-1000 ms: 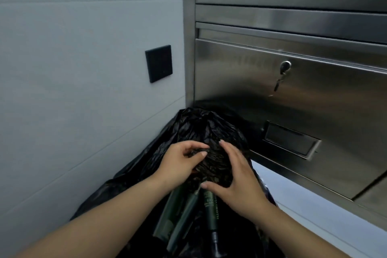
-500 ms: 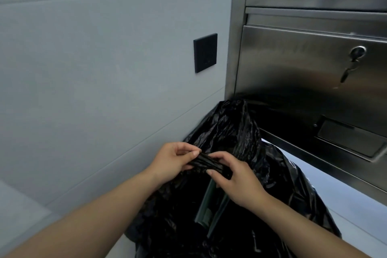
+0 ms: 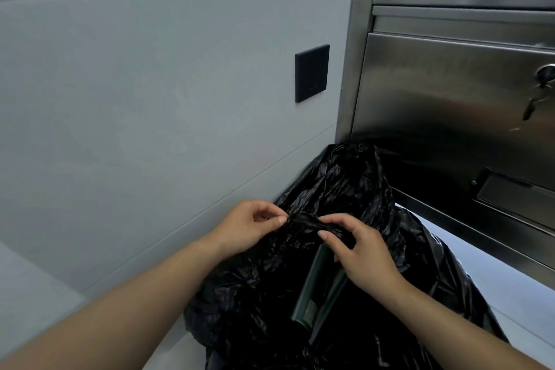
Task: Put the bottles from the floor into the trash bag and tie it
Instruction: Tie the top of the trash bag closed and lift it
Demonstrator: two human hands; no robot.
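Looking down, we see our two hands at the mouth of the black trash bag (image 3: 345,177), which stands on the pale floor (image 3: 33,297) in the corner where the grey wall (image 3: 150,99) meets the steel cabinet (image 3: 444,93). Our left hand (image 3: 249,228) pinches gathered plastic between thumb and forefinger, its other fingers curled behind. Our right hand (image 3: 360,252), just beside it, has thumb and curled fingers closed round the same plastic. Between the two hands the bag's rim is drawn into a short twisted band (image 3: 303,217), held at each end. Below the right hand the bag gapes, and through the gap we see dark green bottles (image 3: 315,288) lying inside it; how many there are we cannot tell. A flap of the bag rises behind the hands, in front of the cabinet's lower part. On the wall, above and left of the bag, is a black square plate (image 3: 311,73). At the right edge a key (image 3: 533,103) hangs from a lock in the cabinet door, and lower down is a recessed handle (image 3: 510,192).
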